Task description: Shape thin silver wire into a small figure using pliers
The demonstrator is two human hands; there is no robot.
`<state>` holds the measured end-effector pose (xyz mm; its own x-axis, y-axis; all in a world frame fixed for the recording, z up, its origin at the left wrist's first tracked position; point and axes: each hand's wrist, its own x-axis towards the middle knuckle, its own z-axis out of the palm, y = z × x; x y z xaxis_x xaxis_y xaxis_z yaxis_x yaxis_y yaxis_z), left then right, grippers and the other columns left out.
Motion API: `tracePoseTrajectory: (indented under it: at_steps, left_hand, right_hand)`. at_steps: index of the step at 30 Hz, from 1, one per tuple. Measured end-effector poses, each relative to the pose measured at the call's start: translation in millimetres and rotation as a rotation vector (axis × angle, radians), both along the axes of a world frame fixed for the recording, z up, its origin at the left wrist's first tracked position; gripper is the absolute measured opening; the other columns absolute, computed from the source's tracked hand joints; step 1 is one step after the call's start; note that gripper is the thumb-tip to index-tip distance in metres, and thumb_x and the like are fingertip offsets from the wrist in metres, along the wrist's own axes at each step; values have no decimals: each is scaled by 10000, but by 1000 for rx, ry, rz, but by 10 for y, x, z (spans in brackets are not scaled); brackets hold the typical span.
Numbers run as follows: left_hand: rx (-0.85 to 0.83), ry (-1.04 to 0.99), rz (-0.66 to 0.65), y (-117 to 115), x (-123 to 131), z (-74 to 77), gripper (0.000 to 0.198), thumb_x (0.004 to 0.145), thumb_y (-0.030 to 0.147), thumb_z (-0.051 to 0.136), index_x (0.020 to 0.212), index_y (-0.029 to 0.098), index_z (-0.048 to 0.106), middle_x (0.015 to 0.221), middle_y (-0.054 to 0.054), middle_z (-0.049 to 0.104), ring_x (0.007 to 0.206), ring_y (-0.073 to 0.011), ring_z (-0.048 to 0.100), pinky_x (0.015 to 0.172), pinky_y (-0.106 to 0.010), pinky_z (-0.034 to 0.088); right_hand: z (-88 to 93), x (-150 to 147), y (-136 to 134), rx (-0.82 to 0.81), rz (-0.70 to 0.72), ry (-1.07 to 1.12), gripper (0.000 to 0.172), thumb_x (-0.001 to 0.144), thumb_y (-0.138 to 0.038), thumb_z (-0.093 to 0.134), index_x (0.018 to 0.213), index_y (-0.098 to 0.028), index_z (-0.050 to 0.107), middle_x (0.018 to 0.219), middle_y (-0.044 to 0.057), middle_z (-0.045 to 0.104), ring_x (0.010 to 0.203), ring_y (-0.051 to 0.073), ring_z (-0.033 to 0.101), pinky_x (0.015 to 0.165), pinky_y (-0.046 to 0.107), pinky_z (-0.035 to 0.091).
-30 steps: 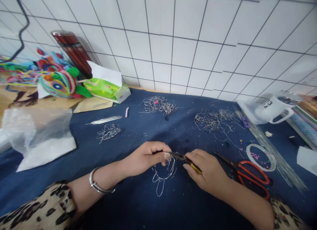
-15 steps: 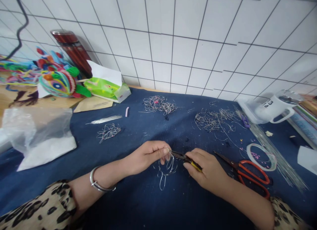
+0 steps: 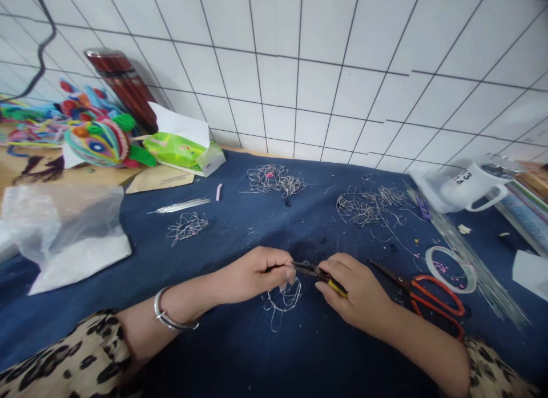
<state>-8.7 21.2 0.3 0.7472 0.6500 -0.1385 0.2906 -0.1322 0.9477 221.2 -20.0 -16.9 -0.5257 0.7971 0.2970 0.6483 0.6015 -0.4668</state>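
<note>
My left hand point(image 3: 261, 272) pinches a piece of bent silver wire point(image 3: 286, 298) between thumb and fingers; its loops hang down below the fingertips. My right hand point(image 3: 353, 286) is closed round the yellow-and-black handles of a pair of pliers point(image 3: 311, 270). The pliers' dark jaws point left and reach the wire at my left fingertips; whether they grip it is too small to tell. Right of my right hand lies a pair of scissors point(image 3: 434, 298) with orange handles.
Tangled wire heaps lie behind my hands, one at the middle point(image 3: 274, 180) and one at the right point(image 3: 370, 206). A small wire bundle point(image 3: 187, 226) and a plastic bag point(image 3: 77, 232) are at left. Straight wires point(image 3: 475, 261), a clear ring-shaped dish point(image 3: 451, 270) and a white mug point(image 3: 475, 184) occupy the right.
The wire piece has turned in my left fingers, and its hanging loops have swung slightly left. The pliers remain at the fingertips, with my right hand almost in place.
</note>
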Motion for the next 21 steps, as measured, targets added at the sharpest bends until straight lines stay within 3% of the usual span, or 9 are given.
tracePoseTrajectory:
  at_steps: [5, 12, 21]
  left_hand:
    - [-84, -55, 53, 0, 12, -37, 217, 859, 282, 488, 745, 118, 573, 620, 26, 492, 539, -66, 412, 507, -174, 349]
    - [-218, -230, 148, -9, 29, -86, 153, 778, 260, 618, 828, 115, 608, 777, -21, 576, 683, -106, 508, 652, -235, 425]
    - [-202, -221, 248, -23, 34, -110, 182, 778, 300, 618, 793, 118, 612, 695, -6, 545, 625, -100, 476, 602, -235, 412]
  right_hand:
    - [-8, -1, -10, -18, -23, -38, 191, 860, -275, 457, 979, -166, 559, 806, 54, 579, 738, 149, 538, 691, 291, 456]
    - [23, -3, -14, -106, -77, -8, 185, 869, -283, 440, 938, -162, 562, 774, 45, 559, 697, 137, 520, 656, 266, 432]
    - [47, -33, -27, -176, -97, 14, 175, 872, -303, 436, 890, -184, 563, 739, 21, 545, 667, 123, 509, 619, 246, 419]
